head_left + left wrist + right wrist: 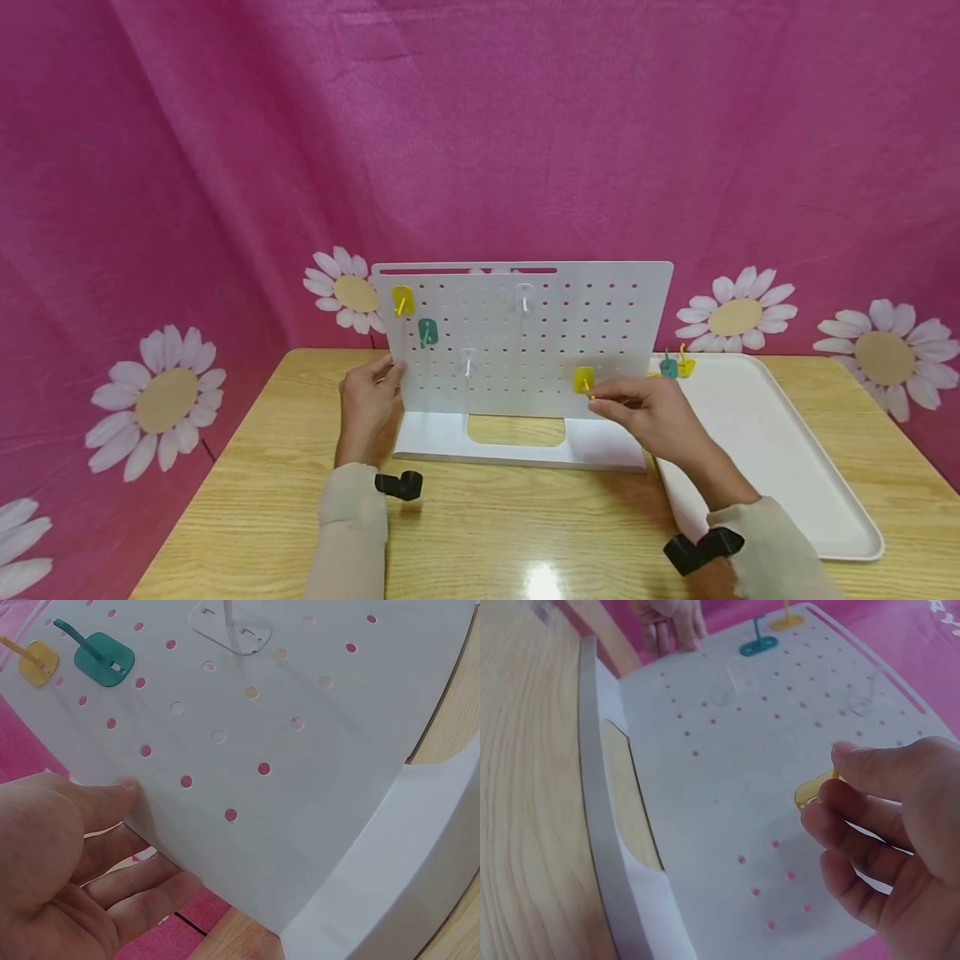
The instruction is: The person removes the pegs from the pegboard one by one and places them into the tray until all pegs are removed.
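Note:
A white pegboard (495,312) stands upright on its base. My left hand (370,396) grips its left edge, thumb on the front face, other fingers at and behind the edge in the left wrist view. Low on the board's right side, my right hand (656,412) pinches the peg of a yellow hook (582,380) between thumb and fingertips; its plate lies against the board's face. Another yellow hook (403,300) hangs at the upper left, with a green hook (427,332) below it. Two clear hooks (524,297) sit nearer the middle, one higher than the other.
A white tray (765,450) lies to the right of the board, partly behind my right forearm. At its far left corner are a green hook (668,367) and a yellow hook (686,365). Behind the wooden table (480,525) hangs a pink flowered curtain (480,133).

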`<state>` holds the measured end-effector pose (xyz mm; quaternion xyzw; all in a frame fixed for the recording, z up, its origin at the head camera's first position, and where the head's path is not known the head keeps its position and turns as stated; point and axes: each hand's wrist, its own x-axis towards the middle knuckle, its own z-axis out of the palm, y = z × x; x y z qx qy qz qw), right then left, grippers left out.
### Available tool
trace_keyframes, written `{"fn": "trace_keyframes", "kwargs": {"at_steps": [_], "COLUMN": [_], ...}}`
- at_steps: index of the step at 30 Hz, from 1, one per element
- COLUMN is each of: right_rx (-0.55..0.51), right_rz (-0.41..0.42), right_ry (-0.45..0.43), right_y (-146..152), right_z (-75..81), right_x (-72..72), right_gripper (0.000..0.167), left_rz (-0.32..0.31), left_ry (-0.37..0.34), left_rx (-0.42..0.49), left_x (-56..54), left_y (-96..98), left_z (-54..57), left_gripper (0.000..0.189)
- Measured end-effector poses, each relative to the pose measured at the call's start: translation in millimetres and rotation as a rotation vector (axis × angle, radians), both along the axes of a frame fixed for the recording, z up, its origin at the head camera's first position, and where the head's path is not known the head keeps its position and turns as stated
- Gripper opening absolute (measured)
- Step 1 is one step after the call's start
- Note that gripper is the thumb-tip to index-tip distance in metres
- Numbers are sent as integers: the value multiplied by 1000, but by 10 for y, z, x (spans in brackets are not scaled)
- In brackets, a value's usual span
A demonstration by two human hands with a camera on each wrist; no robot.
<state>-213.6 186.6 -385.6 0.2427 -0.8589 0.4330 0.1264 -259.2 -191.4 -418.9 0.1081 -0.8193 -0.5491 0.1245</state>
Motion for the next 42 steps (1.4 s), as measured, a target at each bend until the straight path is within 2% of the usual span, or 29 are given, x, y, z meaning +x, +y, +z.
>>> {"fn": "trace_keyframes", "kwargs": {"at_steps": [9,15,18,21,26,31,33,38,42], "right_rx": [31,67,94,116,142,182,177,111,79], "right_rz": [-59,-94,-133,-172,-210,-222,-222,-236,-246], "right_ry": [48,77,58,-2,-153,-221,-250,-388,-459], "right_y": [405,701,853,1001,1185,1263,1276,1298,1288], "right_z": [62,54,46,11,-96,-192,-229,-325,-406], "right_x": [83,32,-6,-75,-224,-363,-429,-577,-649], "right_gripper": [12,13,13,14,22,24,25,32,32], "left_rz": [-3,0,7,3,1,3,3,-5,-3], "left_ry": [-6,17,24,22,3,-8,-6,-3,-6], "left_rx": [5,-2,-4,-2,6,9,12,19,15], "left_x": [7,14,11,6,14,16,11,0,1], "left_y": [-6,-3,0,3,13,17,15,3,-14], "left_z": [-1,-10,-6,1,3,-8,-9,3,2], "left_gripper": [37,35,35,35,34,34,34,35,36]}}
